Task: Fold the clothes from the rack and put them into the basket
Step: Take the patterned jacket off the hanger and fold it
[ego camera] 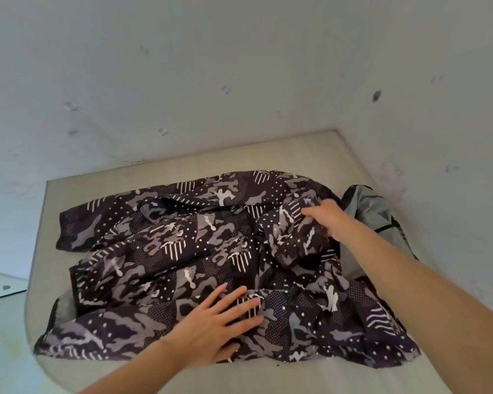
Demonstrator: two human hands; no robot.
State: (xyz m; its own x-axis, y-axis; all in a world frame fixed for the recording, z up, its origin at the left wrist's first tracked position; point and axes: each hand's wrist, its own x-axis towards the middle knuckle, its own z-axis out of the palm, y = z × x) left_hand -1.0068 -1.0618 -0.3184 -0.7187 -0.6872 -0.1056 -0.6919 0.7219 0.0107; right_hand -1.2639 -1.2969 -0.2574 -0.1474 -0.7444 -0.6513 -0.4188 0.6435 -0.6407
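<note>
Pressing flat on the near part of the camouflage jacket [199, 260], the left hand [214, 322] is seen with its fingers straight and spread, palm down, pinning the fabric to the desk [271, 150]. The jacket is spread across most of the desk, its long axis running left to right, with 1 sleeve [103, 223] laid out toward the far left and the hem and zip edge toward the near left. The body is still rumpled, most of all on the right half.

Farther off, on the right, a bunched fold of the jacket's upper right part is gripped by the right hand [328, 220], the fingers curled into the cloth. This hand is reached well past the left one, so the loose end of the garment is held by the farther hand while the nearer one serves as an anchor.

The coming fold is judged to turn on this: the gripped part lies to the right of and beyond the pinned spot, so it would be carried leftward across the body.

Beyond the right hand, a grey garment [370, 209] is partly seen at the desk's far right edge. No basket is visible.
</note>
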